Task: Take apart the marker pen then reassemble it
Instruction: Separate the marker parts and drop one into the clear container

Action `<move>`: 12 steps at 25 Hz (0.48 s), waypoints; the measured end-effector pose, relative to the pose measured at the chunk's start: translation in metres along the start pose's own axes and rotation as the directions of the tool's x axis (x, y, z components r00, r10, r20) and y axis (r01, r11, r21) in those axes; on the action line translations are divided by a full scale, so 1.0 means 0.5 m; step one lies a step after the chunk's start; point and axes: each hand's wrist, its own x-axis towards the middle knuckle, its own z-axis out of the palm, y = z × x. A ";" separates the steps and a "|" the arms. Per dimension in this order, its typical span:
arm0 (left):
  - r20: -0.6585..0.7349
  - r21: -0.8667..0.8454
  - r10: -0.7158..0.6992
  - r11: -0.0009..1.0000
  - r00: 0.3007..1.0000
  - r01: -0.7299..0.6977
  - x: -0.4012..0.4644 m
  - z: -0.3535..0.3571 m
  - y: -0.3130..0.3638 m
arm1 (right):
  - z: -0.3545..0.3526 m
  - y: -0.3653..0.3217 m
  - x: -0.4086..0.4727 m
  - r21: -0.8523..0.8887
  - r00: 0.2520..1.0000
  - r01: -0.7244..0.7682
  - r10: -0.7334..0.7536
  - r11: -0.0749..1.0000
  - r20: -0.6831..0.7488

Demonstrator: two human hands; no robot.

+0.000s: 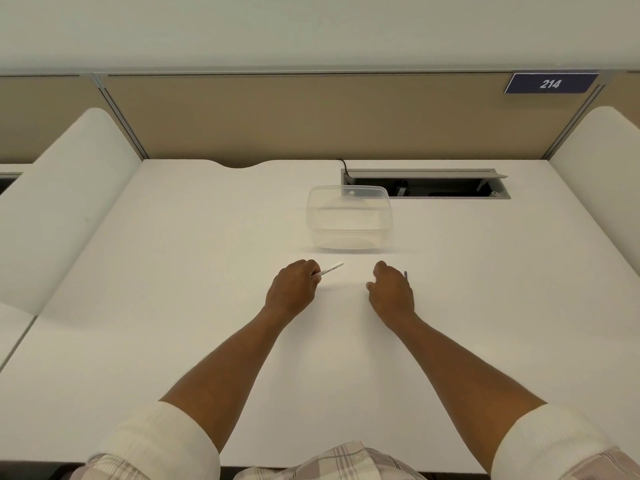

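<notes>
Since your left fingers point(313, 268) are curled round the near end of the white marker barrel point(330, 269), whose free end sticks out to the far right above the desk, you look to be somewhere in the taken-apart stage rather than at the start or finish. Your left hand point(292, 287) holds that barrel low over the white desk point(173, 254), and no cap shows on the exposed end, though the tip is too small to read. Your right hand point(393, 291) sits well apart to the right with its fingers curled under, and a small dark blue piece point(405, 274) peeks out at its far right edge; that is probably the cap, but whether you pinch it or it merely lies by your knuckles cannot be told. If it is the cap, the pulling apart is at least begun, and any further stripping of the barrel plus the whole reassembly is left. Farther off, just beyond the gap between your hands, stands a clear plastic container point(349, 220), and behind it, at the far right, an open cable hatch point(426, 184) in the desk.
</notes>
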 end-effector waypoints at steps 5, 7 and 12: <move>0.012 -0.007 -0.035 0.999 0.999 0.035 -0.003 0.000 0.025 | -0.001 -0.046 0.002 0.008 0.954 0.298 -0.297 0.955 -0.047; 0.015 -0.014 -0.029 0.999 0.999 0.029 -0.005 0.000 0.039 | 0.000 -0.058 0.001 -0.028 0.930 0.364 -0.365 0.931 -0.049; 0.022 -0.035 -0.023 0.999 0.999 0.023 -0.007 -0.002 0.071 | 0.003 -0.055 0.009 -0.097 0.920 0.388 -0.392 0.916 -0.020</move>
